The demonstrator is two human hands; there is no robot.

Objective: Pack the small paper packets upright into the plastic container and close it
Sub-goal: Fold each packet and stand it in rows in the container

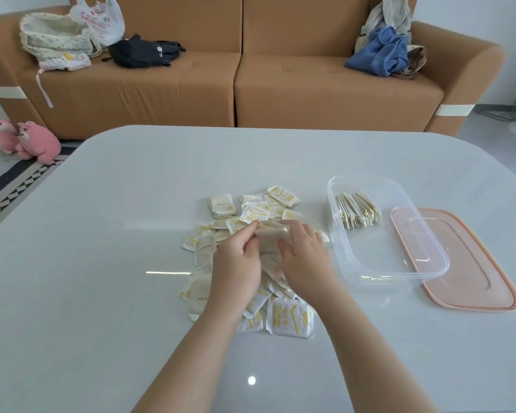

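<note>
Several small white paper packets with yellow print point(286, 318) lie scattered in a loose pile at the middle of the table. My left hand point(236, 269) and my right hand point(306, 263) meet over the pile, both pinching a small stack of packets point(270, 238) held between them. To the right stands the clear plastic container point(390, 274), open, with a row of packets point(356, 211) standing upright at its far end. Its pink lid point(471, 278) lies flat on the table, partly under the container's right side.
The pale grey table point(131, 234) is glossy with rounded corners. Behind it is a brown sofa point(236, 84) bearing bags and clothes. Pink plush toys point(27, 141) lie on the floor at the left.
</note>
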